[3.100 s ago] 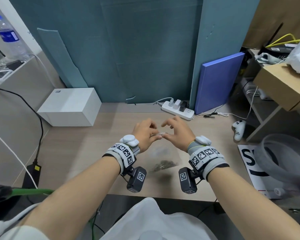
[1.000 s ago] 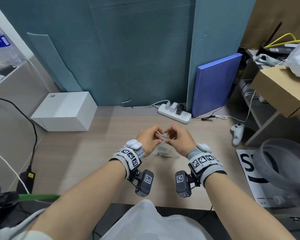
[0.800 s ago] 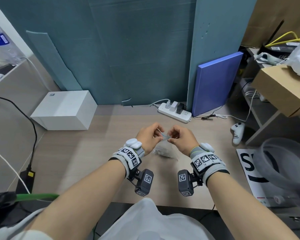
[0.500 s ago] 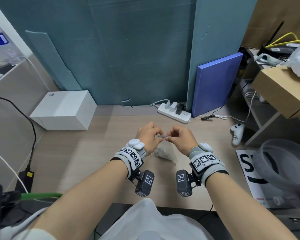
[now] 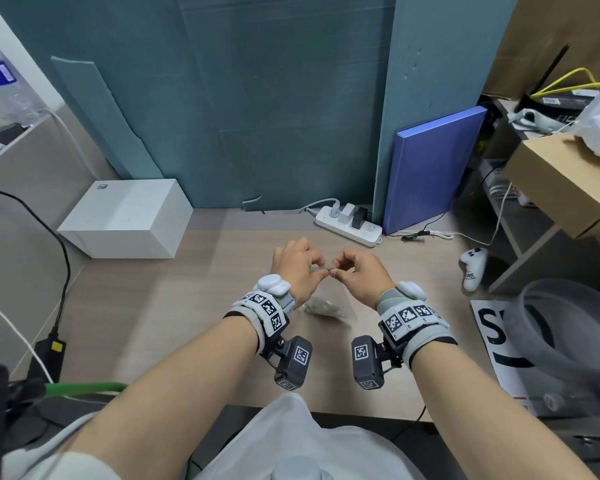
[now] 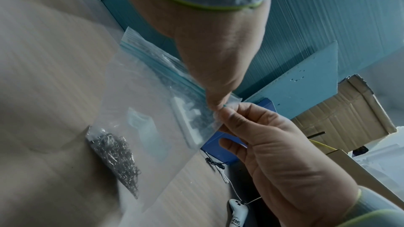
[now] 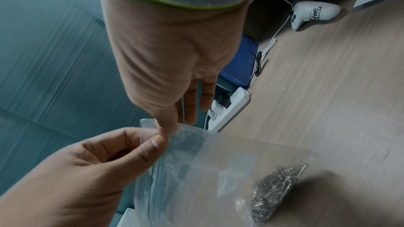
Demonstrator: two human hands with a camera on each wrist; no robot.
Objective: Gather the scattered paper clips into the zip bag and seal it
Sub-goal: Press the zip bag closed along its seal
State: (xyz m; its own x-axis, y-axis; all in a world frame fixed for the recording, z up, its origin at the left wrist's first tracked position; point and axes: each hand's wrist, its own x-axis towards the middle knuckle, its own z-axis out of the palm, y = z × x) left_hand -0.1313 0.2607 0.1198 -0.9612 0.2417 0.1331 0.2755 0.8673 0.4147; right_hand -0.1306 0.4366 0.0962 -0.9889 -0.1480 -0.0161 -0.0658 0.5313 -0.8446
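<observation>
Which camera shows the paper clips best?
The left wrist view: the paper clips sit heaped in the zip bag's bottom corner, unblocked. The right wrist view shows them too, nearer its edge. The head view shows only a blurry grey patch between the wrists.

Seen from the wearer's head, the wide-angle view looks forward and down over both forearms onto a wooden desk (image 5: 187, 306), taking in the teal wall panels (image 5: 274, 98) behind; the left hand (image 5: 297, 268) and right hand (image 5: 359, 271) meet at mid-frame, well below the lens; 2 wrist cameras sit far closer, each aimed along its own hand toward the fingertips; the left wrist view faces right across the desk, catching the right hand (image 6: 273, 144); the right wrist view faces left, catching the left hand (image 7: 87, 170); all 3 views share the zip bag (image 6: 148, 110), its paper clips (image 7: 277, 189) and the power strip (image 5: 349, 221).
</observation>
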